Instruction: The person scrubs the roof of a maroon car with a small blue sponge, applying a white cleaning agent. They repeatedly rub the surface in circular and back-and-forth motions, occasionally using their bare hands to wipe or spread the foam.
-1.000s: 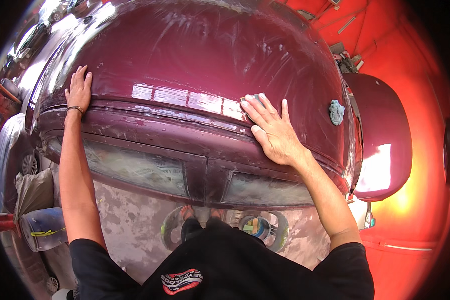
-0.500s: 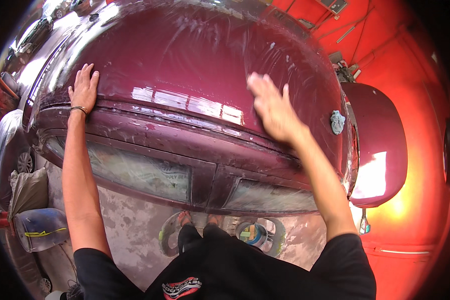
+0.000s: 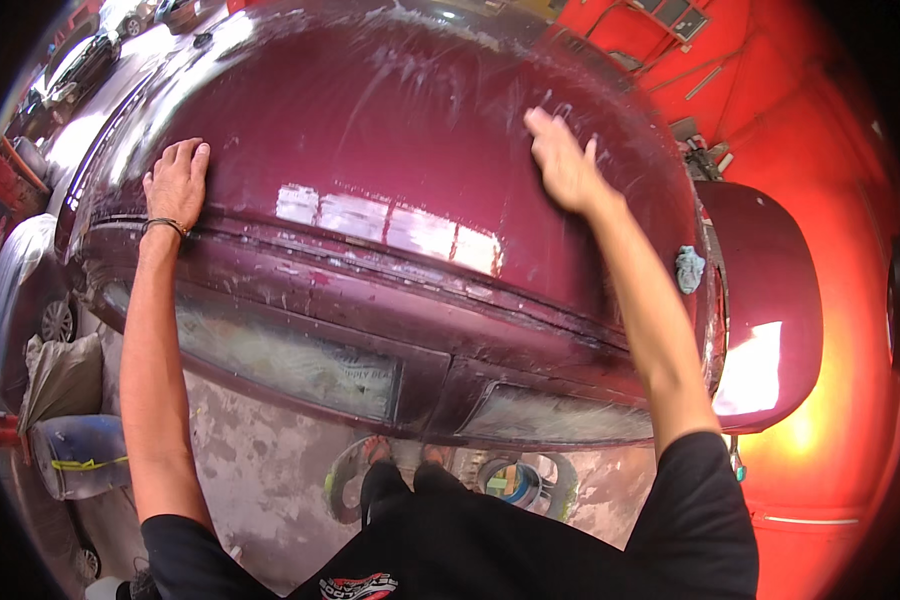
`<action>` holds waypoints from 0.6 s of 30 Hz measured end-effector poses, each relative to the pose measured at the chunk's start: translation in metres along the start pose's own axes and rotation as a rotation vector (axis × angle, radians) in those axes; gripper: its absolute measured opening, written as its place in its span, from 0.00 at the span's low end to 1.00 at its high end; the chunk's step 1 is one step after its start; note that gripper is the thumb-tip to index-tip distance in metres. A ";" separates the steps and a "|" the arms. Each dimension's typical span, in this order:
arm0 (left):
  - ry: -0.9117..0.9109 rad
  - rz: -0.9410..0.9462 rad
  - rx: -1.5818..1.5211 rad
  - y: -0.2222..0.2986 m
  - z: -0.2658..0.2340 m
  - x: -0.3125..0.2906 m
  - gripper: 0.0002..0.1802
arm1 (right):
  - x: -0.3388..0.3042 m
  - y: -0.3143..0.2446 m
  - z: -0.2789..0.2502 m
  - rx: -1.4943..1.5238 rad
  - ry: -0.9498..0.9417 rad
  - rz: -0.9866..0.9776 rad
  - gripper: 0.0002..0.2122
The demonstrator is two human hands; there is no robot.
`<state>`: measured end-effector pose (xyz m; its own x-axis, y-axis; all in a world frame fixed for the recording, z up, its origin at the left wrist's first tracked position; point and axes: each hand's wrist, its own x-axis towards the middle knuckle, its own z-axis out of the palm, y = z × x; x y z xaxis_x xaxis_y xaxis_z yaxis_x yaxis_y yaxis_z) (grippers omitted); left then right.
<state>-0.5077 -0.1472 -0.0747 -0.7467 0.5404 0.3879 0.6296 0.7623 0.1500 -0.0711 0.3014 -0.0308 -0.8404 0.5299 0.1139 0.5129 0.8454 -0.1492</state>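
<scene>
A maroon car roof (image 3: pixel 370 150), streaked with whitish smears, spreads in front of me. My left hand (image 3: pixel 177 182) lies on its left part near the roof edge, fingers extended and a dark bracelet at the wrist. Farther right, my right hand (image 3: pixel 567 165) is stretched flat over the roof, slightly blurred, its thumb apart from the fingers. I see nothing held in either hand, though the surface beneath the right palm is hidden. A crumpled pale blue cloth (image 3: pixel 689 269) rests at the right end of the roof, beyond my right forearm.
Below the roof edge are side windows (image 3: pixel 280 358) with a cloudy covering. A maroon body panel (image 3: pixel 765 260) extends right, before a red wall (image 3: pixel 820 150). A bucket (image 3: pixel 511 482) stands near my feet. A blue drum (image 3: pixel 85 455) and a grey bag (image 3: pixel 62 380) are at left.
My right hand has slid farther away across the roof and slightly right. The left hand stays at about the same spot, its fingers a little more bent. The view has shifted slightly.
</scene>
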 end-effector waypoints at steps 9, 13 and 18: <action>0.102 0.012 -0.029 -0.038 0.042 0.083 0.33 | -0.099 -0.016 -0.031 -0.008 -0.149 -0.206 0.34; 0.065 0.100 -0.194 -0.021 0.055 0.101 0.33 | 0.020 0.123 -0.040 0.028 -0.037 0.251 0.30; 0.037 0.051 -0.107 -0.025 0.053 0.097 0.33 | 0.046 0.121 -0.018 0.034 -0.061 0.162 0.30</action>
<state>-0.6072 -0.0950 -0.0891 -0.7059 0.5627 0.4303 0.6875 0.6904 0.2250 -0.0441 0.4295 -0.0256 -0.7567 0.6532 0.0262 0.6372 0.7459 -0.1937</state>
